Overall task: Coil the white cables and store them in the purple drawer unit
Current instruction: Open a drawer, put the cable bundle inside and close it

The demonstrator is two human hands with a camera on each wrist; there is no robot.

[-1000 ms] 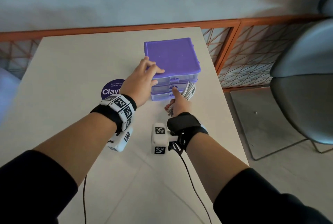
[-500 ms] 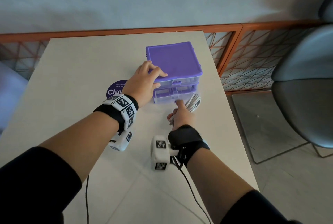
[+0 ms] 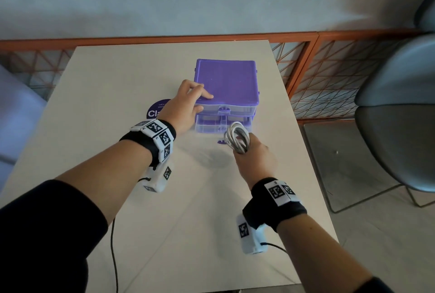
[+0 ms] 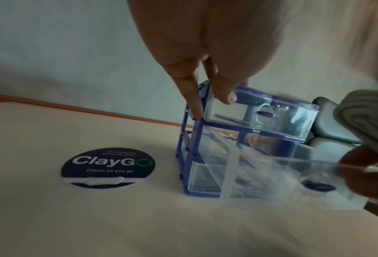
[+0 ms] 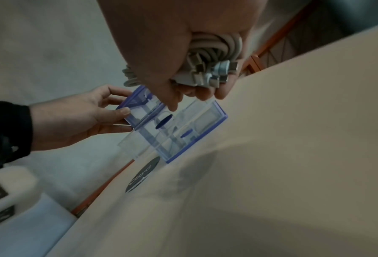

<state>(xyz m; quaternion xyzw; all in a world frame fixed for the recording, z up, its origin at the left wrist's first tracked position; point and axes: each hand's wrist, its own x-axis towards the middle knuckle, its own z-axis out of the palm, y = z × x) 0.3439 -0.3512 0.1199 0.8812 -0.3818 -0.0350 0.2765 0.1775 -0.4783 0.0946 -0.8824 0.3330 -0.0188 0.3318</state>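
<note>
The purple drawer unit [image 3: 226, 83] stands at the far middle of the table. My left hand [image 3: 188, 101] grips its front left top corner, thumb on the lid [image 4: 205, 83]. A clear drawer [image 4: 271, 173] from the middle slot is pulled out toward me and looks tilted; its purple handle [image 3: 221, 142] shows in the head view. My right hand [image 3: 249, 151] holds a coil of white cables [image 3: 237, 137] just above that drawer's front. The plugs stick out below the fist [image 5: 212, 74]. Fingers of the right hand [image 4: 364, 172] touch the drawer's front.
A round dark "ClayGo" sticker [image 3: 156, 110] lies on the beige table [image 3: 106, 139] left of the unit. An orange mesh railing [image 3: 306, 64] runs behind and to the right. A grey chair [image 3: 400, 116] stands beyond the table's right edge.
My right hand has drawn back toward me and risen with the coil, and the middle drawer has come out. The left hand stays on the unit's corner.
</note>
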